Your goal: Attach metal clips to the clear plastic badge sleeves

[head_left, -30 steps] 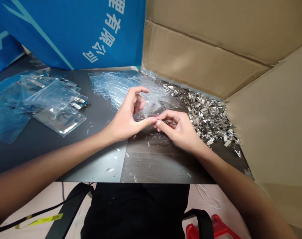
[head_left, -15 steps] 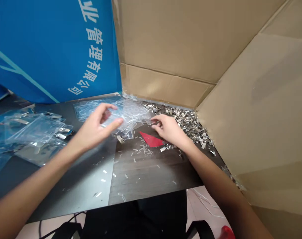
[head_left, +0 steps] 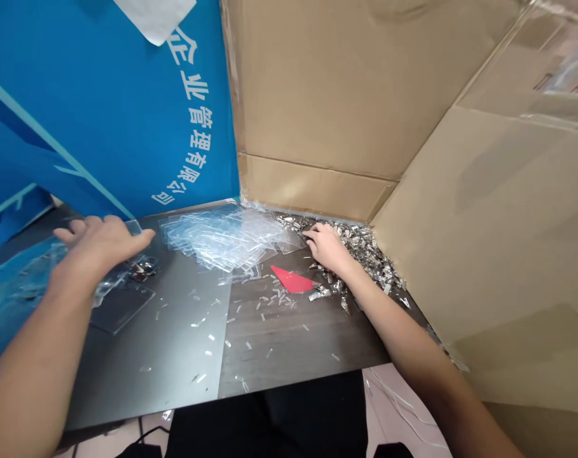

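Observation:
On the left, my left hand (head_left: 102, 245) hovers over a pile of clear plastic sleeves with metal clips (head_left: 145, 267), thumb and fingers spread. A clear edge shows behind its thumb, and I cannot tell whether it touches the hand. One clear sleeve (head_left: 121, 312) lies flat below the hand. My right hand (head_left: 327, 247) is at the left edge of a heap of metal clips (head_left: 365, 245), fingers bent and drawn close together. What lies between the fingertips is too small to make out. Between the hands lies a loose pile of clear sleeves (head_left: 222, 238).
A red triangular piece (head_left: 293, 280) lies on the dark table (head_left: 289, 350), among small clear scraps (head_left: 269, 299). Cardboard walls (head_left: 312, 95) rise at the back and right. A blue panel (head_left: 102, 108) with white lettering stands at the back left.
My left hand has moved left from the sleeve pile to the pile with clips, its fingers spreading. A clip seen at the middle pile's front edge is gone. My right hand has shifted onto the clips.

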`<state>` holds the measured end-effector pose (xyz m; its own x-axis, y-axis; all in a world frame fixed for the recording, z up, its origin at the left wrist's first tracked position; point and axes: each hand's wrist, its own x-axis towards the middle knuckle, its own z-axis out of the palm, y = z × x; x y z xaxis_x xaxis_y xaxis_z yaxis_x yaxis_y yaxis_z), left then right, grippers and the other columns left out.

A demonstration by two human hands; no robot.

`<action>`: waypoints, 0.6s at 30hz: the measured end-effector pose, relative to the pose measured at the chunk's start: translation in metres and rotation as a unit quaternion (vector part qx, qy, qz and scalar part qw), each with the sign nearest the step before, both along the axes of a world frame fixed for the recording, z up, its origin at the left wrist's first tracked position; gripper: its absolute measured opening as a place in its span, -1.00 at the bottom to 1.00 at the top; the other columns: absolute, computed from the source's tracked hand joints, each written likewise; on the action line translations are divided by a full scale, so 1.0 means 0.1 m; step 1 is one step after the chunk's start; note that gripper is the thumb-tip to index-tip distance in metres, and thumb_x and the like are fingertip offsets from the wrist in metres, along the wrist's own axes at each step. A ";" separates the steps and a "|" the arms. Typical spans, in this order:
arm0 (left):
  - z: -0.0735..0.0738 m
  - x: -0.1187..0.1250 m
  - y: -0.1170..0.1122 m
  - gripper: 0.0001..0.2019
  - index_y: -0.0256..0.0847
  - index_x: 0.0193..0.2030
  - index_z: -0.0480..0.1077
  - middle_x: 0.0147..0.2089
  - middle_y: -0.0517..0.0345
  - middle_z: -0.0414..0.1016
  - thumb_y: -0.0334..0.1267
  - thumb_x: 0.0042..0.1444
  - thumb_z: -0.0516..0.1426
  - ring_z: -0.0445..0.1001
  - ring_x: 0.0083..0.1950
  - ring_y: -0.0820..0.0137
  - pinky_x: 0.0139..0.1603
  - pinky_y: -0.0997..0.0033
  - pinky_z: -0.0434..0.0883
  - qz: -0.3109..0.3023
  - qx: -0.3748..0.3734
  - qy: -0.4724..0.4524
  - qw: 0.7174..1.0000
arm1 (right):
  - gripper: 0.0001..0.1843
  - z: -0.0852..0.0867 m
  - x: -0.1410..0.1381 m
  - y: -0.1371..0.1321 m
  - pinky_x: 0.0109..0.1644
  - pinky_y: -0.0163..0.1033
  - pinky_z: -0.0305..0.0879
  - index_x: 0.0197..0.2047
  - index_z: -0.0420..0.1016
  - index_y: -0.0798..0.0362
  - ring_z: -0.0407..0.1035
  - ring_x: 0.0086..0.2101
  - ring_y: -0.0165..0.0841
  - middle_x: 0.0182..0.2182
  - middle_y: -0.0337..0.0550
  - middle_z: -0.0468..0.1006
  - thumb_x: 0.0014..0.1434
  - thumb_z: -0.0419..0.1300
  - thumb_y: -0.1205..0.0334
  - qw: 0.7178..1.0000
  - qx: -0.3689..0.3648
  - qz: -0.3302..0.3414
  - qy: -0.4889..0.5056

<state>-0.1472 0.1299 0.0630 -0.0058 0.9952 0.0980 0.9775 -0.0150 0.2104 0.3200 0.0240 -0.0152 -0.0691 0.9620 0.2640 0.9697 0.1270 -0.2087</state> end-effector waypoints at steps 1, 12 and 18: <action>-0.02 -0.04 0.01 -0.16 -0.41 0.31 0.38 0.47 -0.58 0.42 0.27 0.11 0.26 -0.02 0.59 -0.72 0.43 -0.86 -0.03 0.033 -0.014 0.017 0.999 | -0.60 0.00 0.02 0.01 0.32 0.10 0.37 0.24 0.78 0.05 0.45 0.13 0.02 0.10 0.17 0.67 0.50 0.19 0.40 1.000 0.002 -0.003 -0.002; -0.13 0.42 -0.25 -0.49 -0.45 0.18 0.44 0.29 -0.57 0.41 0.01 0.42 0.04 0.32 0.43 -0.42 0.43 -0.51 0.31 -0.154 0.116 0.008 0.981 | -0.80 0.01 0.06 0.04 0.23 0.05 0.40 -0.11 0.81 0.04 0.48 0.03 0.00 -0.07 0.12 0.66 0.44 0.31 0.38 0.999 0.041 -0.015 0.030; -0.54 0.92 -0.27 -0.43 -0.29 0.49 0.39 0.56 -0.37 0.40 -0.08 0.51 -0.07 0.32 0.60 -0.14 0.62 -0.26 0.25 -0.391 0.052 -0.014 0.919 | -0.79 0.00 0.01 0.01 0.21 0.05 0.40 -0.12 0.70 0.05 0.47 0.05 0.03 -0.06 0.15 0.62 0.46 0.20 0.33 0.993 0.089 -0.010 0.073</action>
